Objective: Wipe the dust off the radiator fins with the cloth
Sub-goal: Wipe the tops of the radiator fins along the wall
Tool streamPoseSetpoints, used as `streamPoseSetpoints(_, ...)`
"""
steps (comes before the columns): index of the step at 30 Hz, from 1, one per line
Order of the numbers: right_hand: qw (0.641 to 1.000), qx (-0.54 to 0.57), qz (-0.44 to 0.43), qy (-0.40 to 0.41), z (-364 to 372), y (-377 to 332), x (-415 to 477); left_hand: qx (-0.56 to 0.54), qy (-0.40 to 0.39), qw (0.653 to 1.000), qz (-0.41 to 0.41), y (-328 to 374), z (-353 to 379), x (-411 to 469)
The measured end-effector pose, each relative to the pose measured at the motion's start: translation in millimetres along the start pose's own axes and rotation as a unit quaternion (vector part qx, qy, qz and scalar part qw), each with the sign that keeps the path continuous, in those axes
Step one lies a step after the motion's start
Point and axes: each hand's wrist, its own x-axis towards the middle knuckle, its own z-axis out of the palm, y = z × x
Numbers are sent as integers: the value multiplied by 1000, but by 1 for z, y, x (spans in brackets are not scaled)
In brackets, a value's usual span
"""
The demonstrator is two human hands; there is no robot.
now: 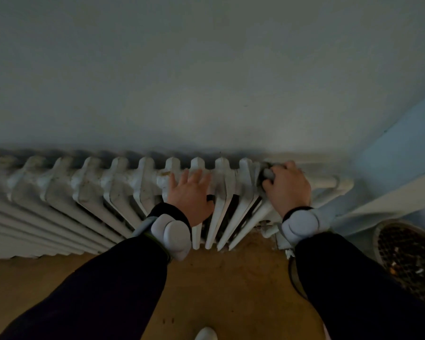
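Radiator (84, 192): white, ribbed, set low against the wall (206, 69); grime and brown specks on the fin tops.
Cloth (268, 173): grey, bunched, pressed on the fin tops near the right end.
Right hand (288, 187): grip curled round the Cloth, knuckles up.
Left hand (190, 195): grip slack, fingers straight and spread, palm on the fin tops, left of the Cloth.
Wrists: white padded bands (172, 233) above dark sleeves (108, 290).
Floor (231, 278): tan wood.
Bin (407, 253): far right, on the Floor, dark litter inside.
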Motion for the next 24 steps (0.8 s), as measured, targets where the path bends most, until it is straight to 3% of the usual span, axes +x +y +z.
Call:
streamPoseSetpoints(6, 994, 66, -88, 22, -1, -31, 30, 13, 36, 999, -34, -39, -13, 19)
streamPoseSetpoints(12, 990, -31, -110, -84, 17, -43, 36, -6, -12, 999, -52, -46, 6, 18)
streamPoseSetpoints(17, 990, -43, -121, -59, 21, -39, 14, -5, -1, 998, -59, -43, 17, 11)
streamPoseSetpoints(24, 992, 44, -108, -43, 26, -26, -15, 6, -10, 998, -57, -44, 17, 10)
